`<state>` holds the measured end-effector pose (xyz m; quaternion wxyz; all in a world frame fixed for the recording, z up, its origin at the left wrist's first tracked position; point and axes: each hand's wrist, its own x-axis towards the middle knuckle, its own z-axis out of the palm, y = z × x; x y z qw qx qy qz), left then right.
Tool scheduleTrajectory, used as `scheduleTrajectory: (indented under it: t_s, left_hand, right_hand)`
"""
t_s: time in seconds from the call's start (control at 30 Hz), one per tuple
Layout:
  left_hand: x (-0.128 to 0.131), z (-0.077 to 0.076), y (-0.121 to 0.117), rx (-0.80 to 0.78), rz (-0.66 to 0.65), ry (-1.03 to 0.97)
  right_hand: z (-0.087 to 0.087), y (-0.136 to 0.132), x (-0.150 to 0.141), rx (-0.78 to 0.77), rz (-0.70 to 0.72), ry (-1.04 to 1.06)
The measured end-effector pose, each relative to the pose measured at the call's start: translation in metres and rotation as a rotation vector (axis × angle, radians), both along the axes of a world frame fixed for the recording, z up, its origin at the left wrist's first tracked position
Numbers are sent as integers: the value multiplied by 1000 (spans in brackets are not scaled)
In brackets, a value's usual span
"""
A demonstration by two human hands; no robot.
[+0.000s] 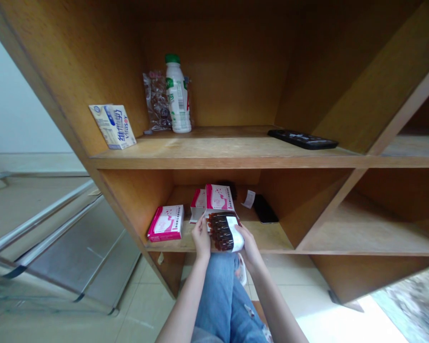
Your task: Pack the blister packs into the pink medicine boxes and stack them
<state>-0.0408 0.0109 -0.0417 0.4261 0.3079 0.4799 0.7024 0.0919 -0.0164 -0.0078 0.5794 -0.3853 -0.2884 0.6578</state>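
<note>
Between my two hands is a pack of brown vials [219, 233] lined up in a row, with a white paper piece [236, 234] on its right side. My left hand [201, 239] grips the left end, fingers closed. My right hand [248, 244] closes on the right end, by the paper. Just behind the pack, an open pink-and-white box [219, 197] rests on the lower shelf; whether the pack touches it I cannot tell. Another pink-and-white box [198, 204] lies partly hidden beside it. Left of my hands sits a closed pink-and-white box [168, 222].
On the lower shelf [282, 242], a black phone-like slab [264, 208] and a small paper slip [249, 199] lie to the right. The upper shelf holds a drink carton [113, 126], a white bottle [178, 97], a clear wrapper [157, 102] and a black remote-like object [302, 139].
</note>
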Motion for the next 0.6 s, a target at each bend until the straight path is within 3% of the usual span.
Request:
scheduleTrajectory:
  t_s: [0.3, 0.47, 0.6]
  left_hand:
    - [1, 3, -1, 39, 154, 225]
    - [-1, 3, -1, 72, 93, 219]
    - [-1, 4, -2, 67, 14, 106]
  right_hand:
    - [-7, 8, -4, -48, -56, -69]
    - [-7, 10, -12, -36, -96, -61]
    - [-6, 14, -12, -82, -124, -83]
